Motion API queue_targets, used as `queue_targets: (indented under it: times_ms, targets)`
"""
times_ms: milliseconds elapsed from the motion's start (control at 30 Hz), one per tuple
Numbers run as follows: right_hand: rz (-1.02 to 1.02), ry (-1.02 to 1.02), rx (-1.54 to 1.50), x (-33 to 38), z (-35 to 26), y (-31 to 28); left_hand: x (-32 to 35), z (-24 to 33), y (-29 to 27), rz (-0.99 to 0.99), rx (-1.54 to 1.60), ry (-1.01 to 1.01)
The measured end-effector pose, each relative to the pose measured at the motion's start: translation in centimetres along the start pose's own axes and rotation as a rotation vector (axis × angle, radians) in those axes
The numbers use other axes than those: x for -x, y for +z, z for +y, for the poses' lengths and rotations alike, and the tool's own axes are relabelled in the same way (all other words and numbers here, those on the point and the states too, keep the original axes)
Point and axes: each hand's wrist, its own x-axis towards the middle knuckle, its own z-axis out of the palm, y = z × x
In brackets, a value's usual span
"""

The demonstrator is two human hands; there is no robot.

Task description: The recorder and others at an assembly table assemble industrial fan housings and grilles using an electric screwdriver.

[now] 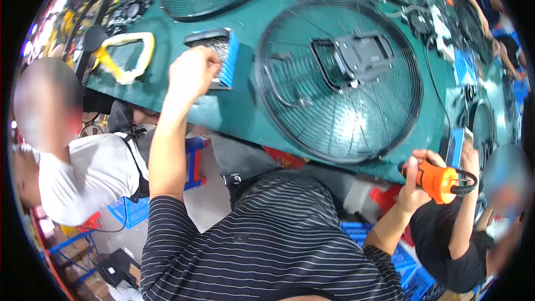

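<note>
Two hands of yours worked well apart. Nearest, your right hand [413,190] was wrapped around an orange driver-like tool [440,183], held off the near right side of the green table [239,117]. The round black wire guard [351,125] lay flat on the tabletop, with a black housing [365,57] and a curved bar [281,93] in place on it. That much looked done; whether either part was fastened, you could not tell, and no screw was being driven. Fastening seemed the likeliest part left. Your left hand [194,69], fingers bunched, was at an open blue box [227,58] of small metal pieces; whether it gripped one was hidden. Farther off lay another wire guard [212,0].
</note>
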Motion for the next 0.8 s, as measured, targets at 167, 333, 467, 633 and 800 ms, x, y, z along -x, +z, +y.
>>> queue_targets:
  times_ms: [167, 333, 467, 633, 800]
  targets:
    - [-0.006, 0.057, -0.015, -0.8, 0.3, -0.2, 0.3, 0.1, 0.0, 0.014, 0.071, -0.053]
    - [0.038, 0.058, 0.038, -0.7, 0.5, -0.3, 0.5, 0.1, -0.4, -0.046, 0.174, -0.128]
    - [0.07, 0.085, -0.003, -0.8, 0.1, -0.2, 0.2, -0.6, -0.2, -0.064, 0.189, -0.148]
    - [0.118, -0.066, -0.042, -1.4, -2.0, -0.6, 0.6, -0.5, 0.2, -0.027, 0.12, -0.092]
    - [0.208, 0.03, -0.053, -1.7, -4.0, -0.8, 1.6, -0.8, -1.2, 0.178, 0.165, -0.015]
